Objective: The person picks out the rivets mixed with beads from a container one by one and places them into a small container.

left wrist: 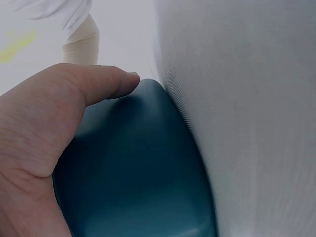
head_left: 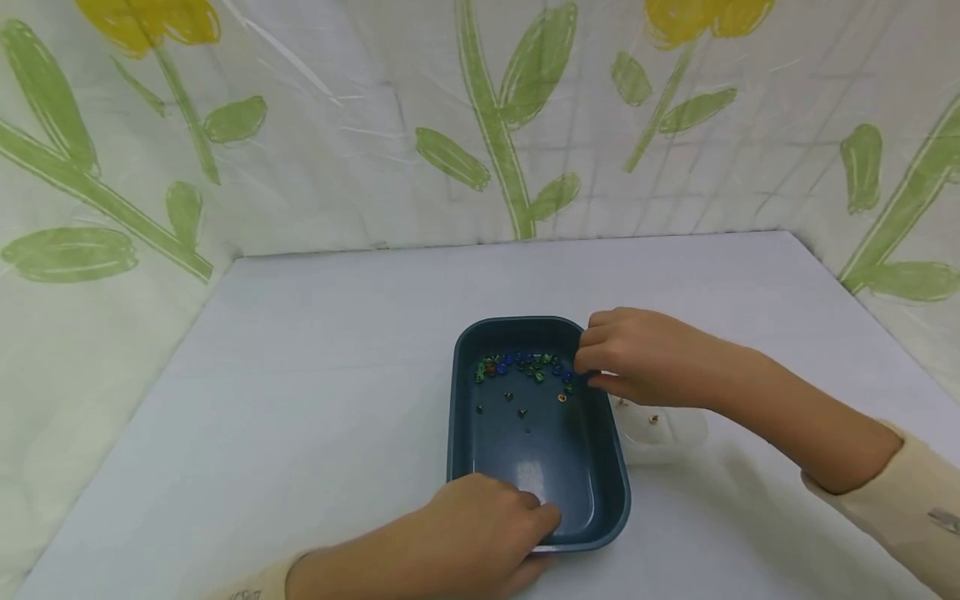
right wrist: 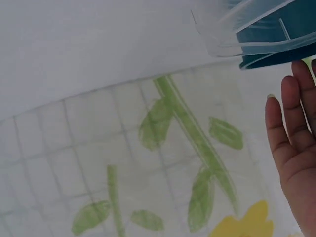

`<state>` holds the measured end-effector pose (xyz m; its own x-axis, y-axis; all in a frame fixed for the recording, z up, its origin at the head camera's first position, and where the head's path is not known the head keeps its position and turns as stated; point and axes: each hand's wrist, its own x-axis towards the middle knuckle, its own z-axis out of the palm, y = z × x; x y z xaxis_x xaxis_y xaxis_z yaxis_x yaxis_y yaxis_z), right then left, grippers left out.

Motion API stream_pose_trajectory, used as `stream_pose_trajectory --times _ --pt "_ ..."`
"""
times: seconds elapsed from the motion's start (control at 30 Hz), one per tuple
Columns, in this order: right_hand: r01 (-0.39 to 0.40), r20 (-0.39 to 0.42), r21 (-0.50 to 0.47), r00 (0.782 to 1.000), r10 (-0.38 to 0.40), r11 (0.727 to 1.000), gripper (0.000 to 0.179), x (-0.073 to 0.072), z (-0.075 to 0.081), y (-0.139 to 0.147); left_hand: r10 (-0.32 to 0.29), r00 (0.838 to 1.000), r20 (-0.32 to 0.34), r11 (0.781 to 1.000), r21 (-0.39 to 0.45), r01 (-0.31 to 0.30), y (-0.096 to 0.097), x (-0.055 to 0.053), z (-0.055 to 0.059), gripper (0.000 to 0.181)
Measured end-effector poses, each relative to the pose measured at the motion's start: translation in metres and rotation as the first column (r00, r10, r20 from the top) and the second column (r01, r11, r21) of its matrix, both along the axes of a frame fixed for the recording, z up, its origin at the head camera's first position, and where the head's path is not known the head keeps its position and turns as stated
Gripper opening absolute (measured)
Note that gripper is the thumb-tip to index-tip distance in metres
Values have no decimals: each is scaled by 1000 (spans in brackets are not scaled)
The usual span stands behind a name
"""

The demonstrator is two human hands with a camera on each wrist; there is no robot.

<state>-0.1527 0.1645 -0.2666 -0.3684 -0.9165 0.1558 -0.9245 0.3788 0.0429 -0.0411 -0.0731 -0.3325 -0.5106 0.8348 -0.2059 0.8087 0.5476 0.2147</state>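
A dark blue-green plastic tray (head_left: pixel 540 450) lies on the table. My left hand (head_left: pixel 487 529) grips its near rim, fingers over the inside and thumb along the outside; the left wrist view shows the thumb (left wrist: pixel 111 81) against the tray wall. Marbles (head_left: pixel 517 364), green, blue and a reddish one, cluster toward the tray's far end. Several small gold-coloured metal pieces (head_left: pixel 522 412) lie nearer. Above the far right rim is my right hand (head_left: pixel 637 354), fingers bent down toward the marbles. Its thumb and index fingertips are partly hidden, and I cannot tell whether they pinch anything.
Right of the tray, partly under my right forearm, stands a translucent plastic box (head_left: pixel 660 437) holding a few small copper-coloured pieces (head_left: pixel 654 419). A white sheet covers the table (head_left: pixel 300 375). Behind hangs a white curtain (head_left: pixel 337 125) painted with green stems and yellow flowers.
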Motion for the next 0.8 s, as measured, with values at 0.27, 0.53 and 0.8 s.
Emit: stream_pose_trajectory --times 0.27,0.53,0.8 --pt "-12 -16 75 1000 13 997 22 -3 -11 -16 -1 1000 12 1000 -2 1 0 -1 -1 21" --pt "-14 51 155 999 7 988 22 -8 -18 -29 2 1000 11 1000 6 -2 -1 0 -1 21" --pt "-18 92 157 996 4 987 16 -12 -30 -37 9 1000 26 1000 -5 -9 -1 0 0 22"
